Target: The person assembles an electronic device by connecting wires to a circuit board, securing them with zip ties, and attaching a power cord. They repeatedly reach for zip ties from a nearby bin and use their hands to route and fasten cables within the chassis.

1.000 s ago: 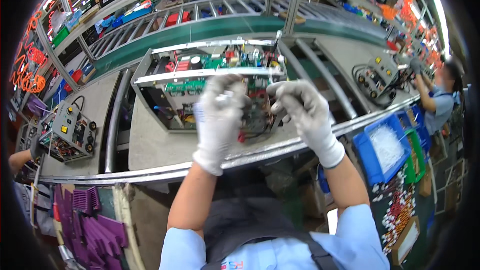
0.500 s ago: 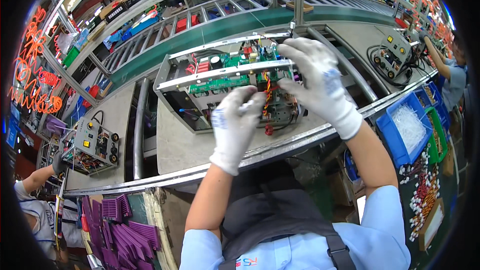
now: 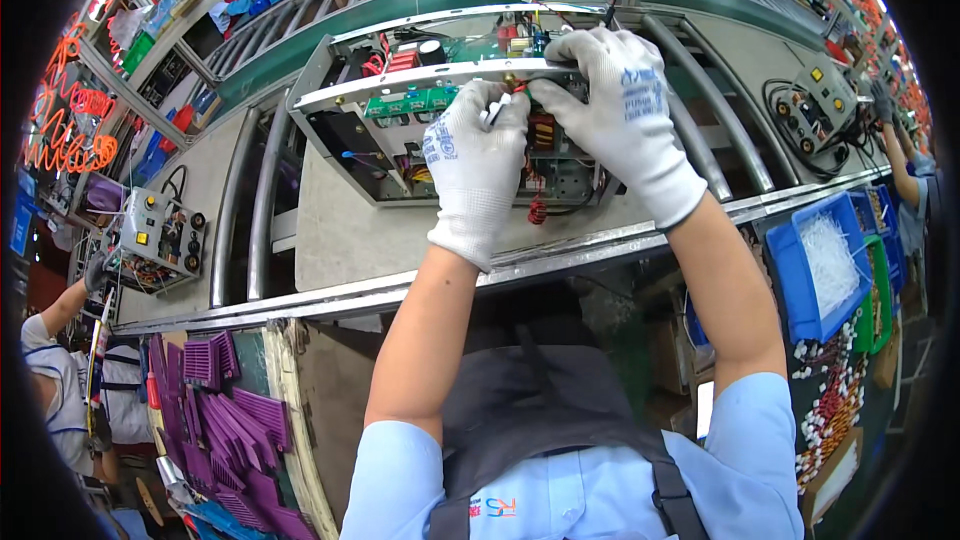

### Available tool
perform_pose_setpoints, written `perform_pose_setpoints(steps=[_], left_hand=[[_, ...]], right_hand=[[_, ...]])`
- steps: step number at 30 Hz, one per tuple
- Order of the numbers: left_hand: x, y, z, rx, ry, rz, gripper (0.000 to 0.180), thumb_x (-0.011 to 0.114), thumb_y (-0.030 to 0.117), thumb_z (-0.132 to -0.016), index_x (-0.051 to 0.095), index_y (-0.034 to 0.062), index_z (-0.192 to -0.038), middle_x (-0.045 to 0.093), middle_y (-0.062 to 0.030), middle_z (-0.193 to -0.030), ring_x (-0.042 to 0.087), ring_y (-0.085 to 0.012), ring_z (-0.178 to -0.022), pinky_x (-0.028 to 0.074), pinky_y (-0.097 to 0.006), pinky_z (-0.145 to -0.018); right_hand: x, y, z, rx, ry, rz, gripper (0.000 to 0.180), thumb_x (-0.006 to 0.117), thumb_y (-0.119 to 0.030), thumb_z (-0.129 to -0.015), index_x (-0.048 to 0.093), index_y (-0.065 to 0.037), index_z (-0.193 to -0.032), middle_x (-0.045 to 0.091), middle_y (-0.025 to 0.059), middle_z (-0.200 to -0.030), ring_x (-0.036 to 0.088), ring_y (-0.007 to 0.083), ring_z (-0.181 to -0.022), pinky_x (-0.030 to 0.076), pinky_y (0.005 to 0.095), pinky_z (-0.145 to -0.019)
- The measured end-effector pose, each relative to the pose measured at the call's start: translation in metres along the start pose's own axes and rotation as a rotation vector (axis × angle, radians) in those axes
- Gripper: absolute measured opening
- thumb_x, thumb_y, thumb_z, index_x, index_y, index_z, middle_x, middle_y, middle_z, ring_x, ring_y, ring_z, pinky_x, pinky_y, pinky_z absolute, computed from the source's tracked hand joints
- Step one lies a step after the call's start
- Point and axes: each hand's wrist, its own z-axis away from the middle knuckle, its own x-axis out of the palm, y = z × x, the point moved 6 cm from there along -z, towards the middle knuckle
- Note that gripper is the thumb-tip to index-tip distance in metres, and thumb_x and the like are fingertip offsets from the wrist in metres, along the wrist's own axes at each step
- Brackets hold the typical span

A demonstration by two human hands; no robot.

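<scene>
Chassis [image 3: 350,145], an open metal box full of electronics, lies on a grey pallet [image 3: 340,230] on the conveyor, straight ahead of the person and just beyond the steel rail [image 3: 600,240] at the bench edge. A metal crossbar [image 3: 400,85] runs along its top, with a green circuit board [image 3: 410,100] just under it and red wire coils [image 3: 400,60] behind.

Both hands wear white knit gloves and meet over the right half of the chassis. The left hand [image 3: 475,165] reaches up from below, its fingers curled together against the crossbar and pinching something small and pale at the fingertips; what it is cannot be told. The right hand [image 3: 615,110] comes in from the right, fingers bent and close together, the tips pressing down on the board area just beside the left fingertips, so the two hands touch or nearly touch. A red wire [image 3: 538,208] hangs from the chassis below the hands.

To the right, a blue bin [image 3: 790,280] of white parts sits beside the bench, with a green bin [image 3: 868,310] just past it. Farther right, another person's arm [image 3: 895,165] reaches toward a grey control box [image 3: 815,105] on the conveyor. At the left, a second control box [image 3: 150,235] sits on the line, with another worker's hand [image 3: 95,270] at it. Purple finned parts [image 3: 230,410] lie stacked at the lower left, near the person's blue shirt [image 3: 600,490].
</scene>
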Motion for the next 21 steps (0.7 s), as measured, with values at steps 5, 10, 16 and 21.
perform_pose_setpoints(steps=[5, 10, 16, 21], left_hand=[[0.008, -0.013, 0.002, -0.11, -0.043, 0.143, 0.018, 0.067, 0.017, -0.087, 0.066, -0.0015, -0.09, 0.061, -0.0095, -0.064, 0.054, -0.0112, -0.054, 0.045, -0.029, -0.053], [0.013, -0.016, 0.008, -0.141, -0.012, 0.341, 0.012, 0.065, 0.014, -0.09, 0.067, 0.002, -0.09, 0.051, 0.0077, -0.063, 0.038, 0.0001, -0.053, 0.029, -0.02, -0.045], [0.01, -0.017, -0.003, -0.093, 0.056, 0.085, 0.029, 0.064, 0.024, -0.086, 0.063, -0.003, -0.074, 0.058, -0.0155, -0.058, 0.056, -0.0253, -0.053, 0.044, -0.036, -0.057], [0.011, 0.018, -0.006, 0.195, 0.052, -0.422, 0.026, 0.061, 0.027, -0.085, 0.067, 0.0024, -0.08, 0.064, -0.0197, -0.071, 0.064, -0.0365, -0.069, 0.048, -0.043, -0.062]], right_hand=[[-0.001, 0.002, 0.0, -0.037, -0.044, 0.01, 0.027, 0.076, -0.027, -0.07, 0.064, -0.013, -0.09, 0.064, 0.0046, -0.083, 0.061, 0.0247, -0.083, 0.043, 0.0409, -0.081], [-0.001, 0.003, -0.001, 0.021, -0.11, 0.01, 0.029, 0.076, -0.029, -0.071, 0.062, -0.012, -0.089, 0.064, 0.0056, -0.085, 0.061, 0.0254, -0.084, 0.043, 0.0409, -0.082], [0.005, 0.001, 0.001, 0.017, 0.012, 0.038, 0.029, 0.076, -0.032, -0.069, 0.065, -0.013, -0.088, 0.065, 0.0058, -0.084, 0.062, 0.0265, -0.086, 0.043, 0.0407, -0.081], [-0.002, 0.004, 0.005, -0.093, 0.01, -0.044, 0.025, 0.067, -0.013, -0.071, 0.064, -0.009, -0.095, 0.065, 0.0066, -0.089, 0.062, 0.027, -0.085, 0.044, 0.0398, -0.081]])
